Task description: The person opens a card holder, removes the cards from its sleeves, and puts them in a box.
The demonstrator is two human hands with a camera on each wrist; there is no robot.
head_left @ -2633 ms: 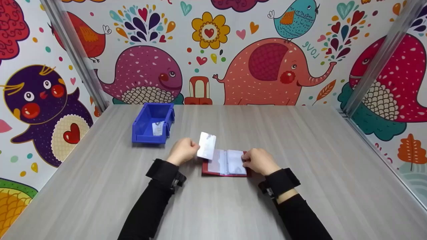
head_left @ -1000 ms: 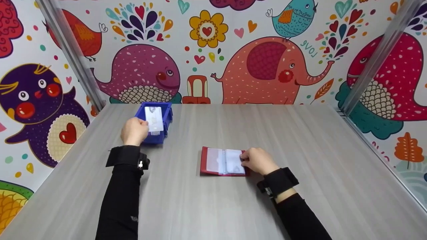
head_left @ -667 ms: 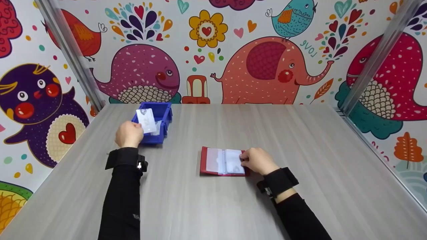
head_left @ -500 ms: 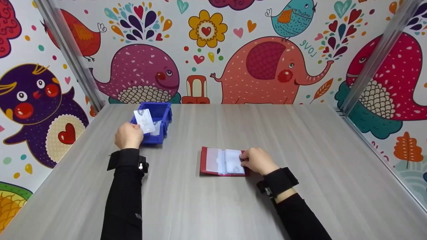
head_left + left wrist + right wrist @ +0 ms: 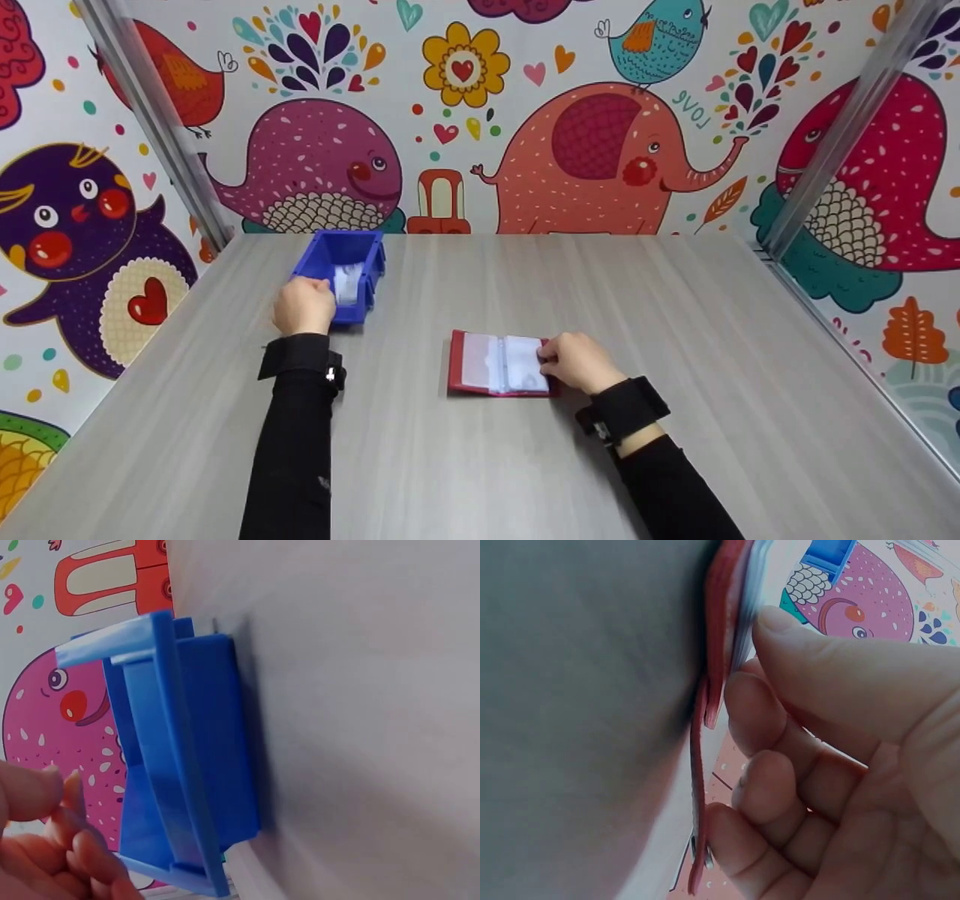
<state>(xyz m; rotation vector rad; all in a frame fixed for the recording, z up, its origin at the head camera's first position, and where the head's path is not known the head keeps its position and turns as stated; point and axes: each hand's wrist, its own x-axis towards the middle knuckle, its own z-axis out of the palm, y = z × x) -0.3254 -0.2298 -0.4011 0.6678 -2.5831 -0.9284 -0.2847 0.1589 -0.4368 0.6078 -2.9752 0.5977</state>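
Note:
A red card holder (image 5: 455, 364) lies open on the table with its clear plastic sleeves (image 5: 480, 360) showing. My right hand (image 5: 581, 363) pinches its right-hand sleeves between thumb and fingers; in the right wrist view the thumb (image 5: 810, 645) presses on the stacked sleeves, beside a red cover flap (image 5: 699, 787). My left hand (image 5: 304, 305) is over the near left corner of a blue plastic bin (image 5: 330, 244). Its fingers (image 5: 90, 847) are loosely curled and hold nothing in the left wrist view. Pale printed cards (image 5: 347, 283) lie inside the bin, partly hidden by the front wall.
The grey wood-grain table (image 5: 420, 465) runs back to a wall with cartoon animals (image 5: 585, 165). Metal posts (image 5: 154, 124) stand at the back corners. Each wrist wears a black strap (image 5: 296, 356).
My left hand carried a white card from the card holder to the blue bin and let go of it there. My right hand stays on the card holder.

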